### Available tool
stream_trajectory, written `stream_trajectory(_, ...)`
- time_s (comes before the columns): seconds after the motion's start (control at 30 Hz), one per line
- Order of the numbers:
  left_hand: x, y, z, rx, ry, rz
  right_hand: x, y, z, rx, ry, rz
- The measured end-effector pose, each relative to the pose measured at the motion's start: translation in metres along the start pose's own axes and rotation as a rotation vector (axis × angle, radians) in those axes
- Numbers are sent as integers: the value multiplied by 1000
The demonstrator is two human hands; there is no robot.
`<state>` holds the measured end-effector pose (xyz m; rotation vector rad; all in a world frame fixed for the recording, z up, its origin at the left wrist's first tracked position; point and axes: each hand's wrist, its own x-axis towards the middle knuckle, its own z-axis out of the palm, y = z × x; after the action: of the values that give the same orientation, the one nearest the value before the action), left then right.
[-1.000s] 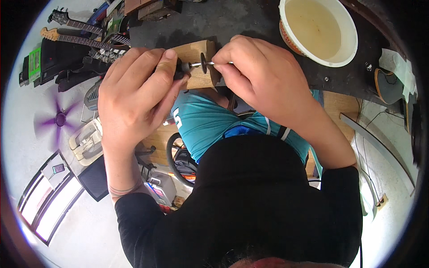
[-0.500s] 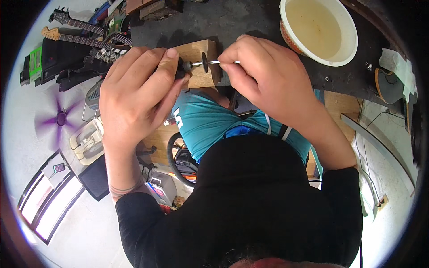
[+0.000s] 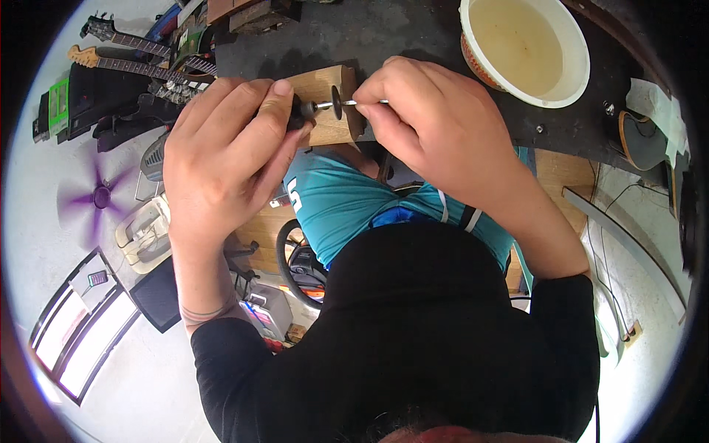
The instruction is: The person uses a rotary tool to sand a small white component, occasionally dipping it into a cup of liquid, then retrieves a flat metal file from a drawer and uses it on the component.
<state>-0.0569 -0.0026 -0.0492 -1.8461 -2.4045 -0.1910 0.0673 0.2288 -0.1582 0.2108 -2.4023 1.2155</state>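
Observation:
My left hand (image 3: 218,159) is closed around the black nose of a rotary tool (image 3: 301,112), most of which the hand hides. From its collar a short metal shaft runs right to a thin dark cutting disc (image 3: 337,102), seen nearly edge-on. My right hand (image 3: 450,136) pinches a thin metal rod (image 3: 351,102) between thumb and forefinger. One end of the rod reaches the disc's right face or stops very close to it; the other sticks out past my fingers. Behind and below lies a wooden block (image 3: 338,131) at the edge of the dark workbench (image 3: 413,37).
A white tub (image 3: 467,44) of cloudy yellowish liquid stands on the bench at right. Wood pieces (image 3: 262,16) lie at the back left. Guitars (image 3: 133,65) lean at far left, above a purple fan (image 3: 102,196). A grey case (image 3: 272,306) sits below on the left.
My right hand has shifted slightly left, its fingertips closer to the disc. The disc has moved a hair left. My left hand keeps its grip, almost unmoved.

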Motion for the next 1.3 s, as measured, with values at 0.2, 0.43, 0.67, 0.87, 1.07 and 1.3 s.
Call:
stream_trajectory(0.2,3,-1,2,24,43,22,-1,3,3,-1,12,-10)
stream_trajectory(0.43,2,-1,2,9,17,4,-1,3,3,0,10,-11)
stream_trajectory(0.67,3,-1,0,-7,3,12,-1,3,4,-6,26,-29)
stream_trajectory(0.87,1,-3,6,7,59,19,0,1,2,13,7,-1)
stream_trajectory(1.07,3,-2,3,23,36,15,0,4,6,-10,37,-50)
stream_trajectory(1.3,2,-1,2,27,19,-1,-2,4,2,2,23,-18)
